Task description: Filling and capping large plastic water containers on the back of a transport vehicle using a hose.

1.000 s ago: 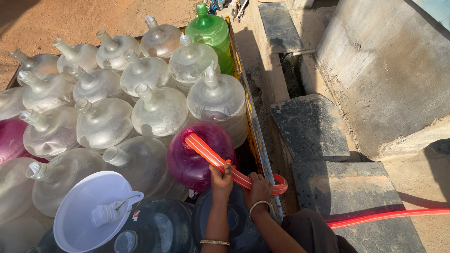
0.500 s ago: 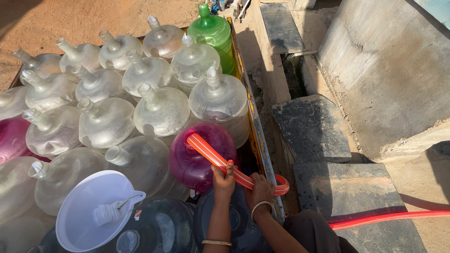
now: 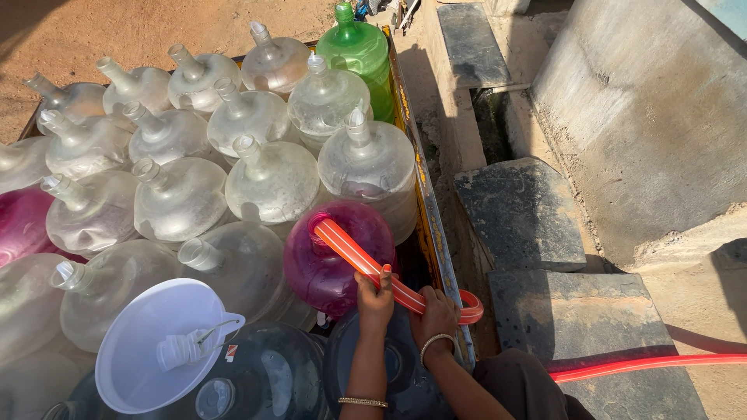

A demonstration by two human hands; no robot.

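Left hand (image 3: pixel 376 299) and right hand (image 3: pixel 436 313) both close their fingers around the flat red-and-white striped hose (image 3: pixel 354 250), feeding the round magenta plastic jug (image 3: pixel 327 260) at twelve o'clock.

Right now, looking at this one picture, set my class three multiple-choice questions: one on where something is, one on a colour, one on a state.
1. Where does the end of the red striped hose go?
A. Into the neck of the purple jug
B. Into the green jug
C. Into the white funnel

2. What colour is the jug at the far corner of the cart, by the yellow rail?
A. Blue
B. Green
C. Orange

3. How is the hose held?
A. It lies untouched
B. One hand only
C. Both hands grip it

Answers:
1 A, the hose tip sits in the purple jug's mouth.
2 B, the green jug stands out among clear ones.
3 C, the left hand and right hand both close around the hose.
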